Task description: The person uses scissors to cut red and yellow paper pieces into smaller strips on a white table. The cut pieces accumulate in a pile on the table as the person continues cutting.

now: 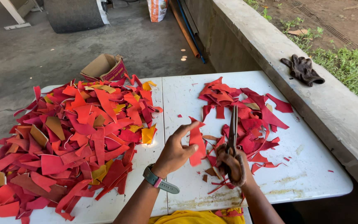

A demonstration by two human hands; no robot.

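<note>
Here the left hand [175,151] pinches a red scrap [197,143] upright, just beside the scissors [232,130] the right hand [233,164] grips, blades together. Fingers near the blades risk a nick. Beyond the left hand, an open cardboard box [104,66] looks empty.

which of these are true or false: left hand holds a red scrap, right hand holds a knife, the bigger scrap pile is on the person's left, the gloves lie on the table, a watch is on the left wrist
1. The left hand holds a red scrap: true.
2. The right hand holds a knife: false, it holds scissors, blades pointing away.
3. The bigger scrap pile is on the person's left: true; the smaller pile is to the right.
4. The gloves lie on the table: false, they lie on the concrete ledge.
5. A watch is on the left wrist: true.
</note>
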